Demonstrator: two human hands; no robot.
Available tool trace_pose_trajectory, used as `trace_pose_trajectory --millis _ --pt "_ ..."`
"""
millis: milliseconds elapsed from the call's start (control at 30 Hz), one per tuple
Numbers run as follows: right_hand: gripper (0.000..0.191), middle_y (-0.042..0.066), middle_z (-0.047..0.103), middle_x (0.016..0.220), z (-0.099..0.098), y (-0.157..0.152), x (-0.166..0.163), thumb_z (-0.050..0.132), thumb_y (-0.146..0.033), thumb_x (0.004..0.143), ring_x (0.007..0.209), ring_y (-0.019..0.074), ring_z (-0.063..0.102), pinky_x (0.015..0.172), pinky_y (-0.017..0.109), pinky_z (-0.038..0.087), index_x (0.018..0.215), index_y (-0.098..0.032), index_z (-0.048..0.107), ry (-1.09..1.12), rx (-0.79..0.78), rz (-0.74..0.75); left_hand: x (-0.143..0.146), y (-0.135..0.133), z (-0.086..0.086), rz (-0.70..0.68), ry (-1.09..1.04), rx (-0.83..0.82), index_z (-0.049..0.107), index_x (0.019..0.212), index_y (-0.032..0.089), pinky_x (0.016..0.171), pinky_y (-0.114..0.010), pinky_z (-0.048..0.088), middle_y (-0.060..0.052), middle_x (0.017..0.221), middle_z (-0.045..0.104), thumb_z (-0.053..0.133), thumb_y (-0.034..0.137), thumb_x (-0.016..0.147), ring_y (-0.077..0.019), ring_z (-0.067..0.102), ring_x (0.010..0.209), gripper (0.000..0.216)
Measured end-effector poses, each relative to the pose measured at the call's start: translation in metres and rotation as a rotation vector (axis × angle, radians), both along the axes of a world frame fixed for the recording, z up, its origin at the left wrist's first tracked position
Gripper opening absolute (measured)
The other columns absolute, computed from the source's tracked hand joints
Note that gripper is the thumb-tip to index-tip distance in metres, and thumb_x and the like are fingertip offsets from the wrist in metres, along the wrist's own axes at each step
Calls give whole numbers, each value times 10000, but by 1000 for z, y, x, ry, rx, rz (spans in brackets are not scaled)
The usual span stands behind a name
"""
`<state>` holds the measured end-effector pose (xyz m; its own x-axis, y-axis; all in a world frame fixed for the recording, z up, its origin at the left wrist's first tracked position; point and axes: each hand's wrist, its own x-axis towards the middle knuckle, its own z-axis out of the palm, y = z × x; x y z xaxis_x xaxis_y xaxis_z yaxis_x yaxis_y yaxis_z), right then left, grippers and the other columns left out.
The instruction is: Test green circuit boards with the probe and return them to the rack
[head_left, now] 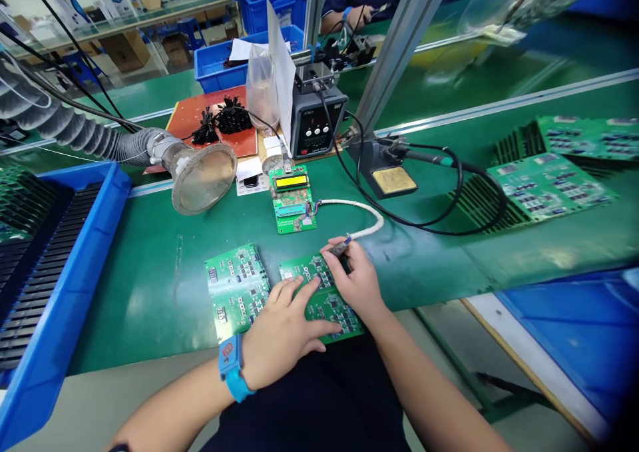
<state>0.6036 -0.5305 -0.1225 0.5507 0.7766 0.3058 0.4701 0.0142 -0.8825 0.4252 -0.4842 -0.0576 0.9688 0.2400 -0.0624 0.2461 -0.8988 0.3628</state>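
Observation:
A green circuit board (pixel 327 299) lies near the table's front edge. My left hand (pixel 282 315), a blue wrist strap (pixel 232 365) on its wrist, rests on that board with fingers spread. Over the board's far right corner, my right hand (pixel 357 275) is closed around a cable connector (pixel 341 246); its tip is hidden by my fingers. From it a white sleeved cable (pixel 374 219) curves back to a small green programmer board (pixel 293 202) with a lit yellow display (pixel 292 182). Left of my left hand lies a second circuit board (pixel 237 289).
A soldering station (pixel 319 122) and an iron stand (pixel 382 172) are behind, with a looping black cord. A fume hose nozzle (pixel 204 179) hangs at left, above a blue crate (pixel 84 252). Racked circuit boards (pixel 554 182) stand at right. A co-worker's hand (pixel 360 16) is across the table.

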Motion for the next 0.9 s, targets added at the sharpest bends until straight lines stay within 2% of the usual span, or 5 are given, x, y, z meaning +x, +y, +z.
trace_pose_trajectory --millis 367,633,733,800,900 --pt "164 51 681 913 2 -1 0 522 -316 908 842 203 651 815 354 520 1045 -225 524 -37 -12 -6 -1 0 1 -1 19 -24 661 1141 398 1032 -574 343 -66 1491 345 690 369 842 -382 351 1333 302" --pt "156 51 686 911 3 -1 0 520 -307 908 844 203 654 806 347 523 1041 -225 524 -62 -11 -10 -1 -1 0 -19 15 -8 648 1139 377 1014 -600 343 -103 1480 363 696 360 838 -403 344 1343 305" --pt "158 54 688 910 3 -1 -1 524 -310 904 844 205 655 807 350 524 1036 -225 525 -60 -14 -13 -1 1 0 -9 6 -3 592 1192 268 1025 -562 363 -139 1474 388 728 391 804 -370 375 1332 429" --pt "158 54 690 907 3 -1 -1 528 -311 900 843 206 655 805 353 525 1034 -227 525 -58 -10 -14 -1 3 0 10 5 -10 587 1097 178 1028 -531 384 -172 1471 392 771 420 748 -346 404 1312 463" --pt "156 55 691 903 4 -1 -1 530 -312 898 840 207 653 804 357 526 1029 -227 525 -55 -3 -14 0 4 1 28 4 -18 568 893 164 1013 -516 406 -185 1481 374 805 439 693 -332 431 1290 414"
